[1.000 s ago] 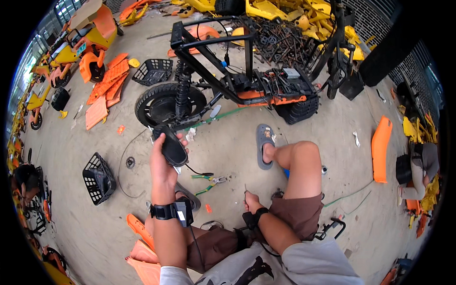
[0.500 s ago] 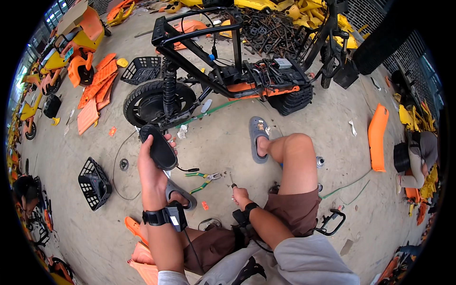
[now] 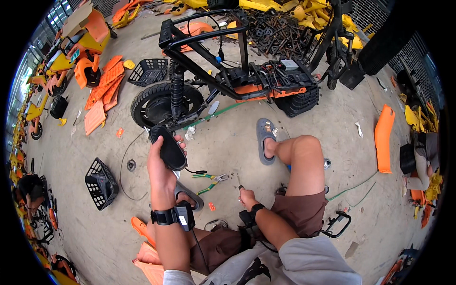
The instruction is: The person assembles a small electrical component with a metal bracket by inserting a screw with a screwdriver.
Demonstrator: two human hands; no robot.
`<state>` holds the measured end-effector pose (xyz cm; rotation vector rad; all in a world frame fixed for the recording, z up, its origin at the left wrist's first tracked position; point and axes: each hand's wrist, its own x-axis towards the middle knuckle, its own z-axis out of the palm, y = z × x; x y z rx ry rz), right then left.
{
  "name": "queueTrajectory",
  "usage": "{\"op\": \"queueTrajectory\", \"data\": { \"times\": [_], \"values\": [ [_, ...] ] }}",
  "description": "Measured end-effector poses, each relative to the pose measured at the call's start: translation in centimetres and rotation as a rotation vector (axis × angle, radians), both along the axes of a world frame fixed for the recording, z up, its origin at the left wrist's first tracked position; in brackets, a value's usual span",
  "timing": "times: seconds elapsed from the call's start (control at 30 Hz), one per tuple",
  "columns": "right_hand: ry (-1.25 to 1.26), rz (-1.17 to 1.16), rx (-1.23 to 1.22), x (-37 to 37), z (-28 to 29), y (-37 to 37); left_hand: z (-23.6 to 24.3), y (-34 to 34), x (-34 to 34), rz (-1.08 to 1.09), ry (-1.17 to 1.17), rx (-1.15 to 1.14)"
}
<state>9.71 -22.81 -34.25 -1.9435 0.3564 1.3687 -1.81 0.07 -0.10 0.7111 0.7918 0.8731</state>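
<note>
In our left hand [image 3: 160, 167], raised in front of us, we hold a black oblong part [image 3: 167, 149], fingers wrapped round its lower end so its upper end stands free and faces us; a thin black lead trails from its base toward the floor. Our right hand [image 3: 246, 195], lower and to the right, is closed on a slim tool [image 3: 240, 187] whose tip points up; it is too small for us to tell its kind. Between the two hands, on the concrete floor, lie green-handled pliers [image 3: 210, 179], within easy reach. Beyond the left hand stands a stripped black scooter frame [image 3: 228, 71] with its rear wheel [image 3: 156, 105], wiring bared on its orange deck. Left of the left hand a black basket [image 3: 100, 183] sits on the floor, and farther off orange panels [image 3: 102, 97] lie spread.
</note>
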Motion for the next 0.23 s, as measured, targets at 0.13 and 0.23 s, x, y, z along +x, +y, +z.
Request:
{"op": "queueTrajectory", "data": {
  "times": [0.13, 0.23],
  "values": [
    [0.014, -0.006, 0.020, -0.03, 0.24, 0.19, -0.16, 0.10, -0.07, -0.006, -0.008, -0.008],
    [0.017, -0.002, 0.015, 0.11, 0.45, 0.36, -0.49, 0.29, -0.05, -0.003, -0.013, -0.013]
  ]
}}
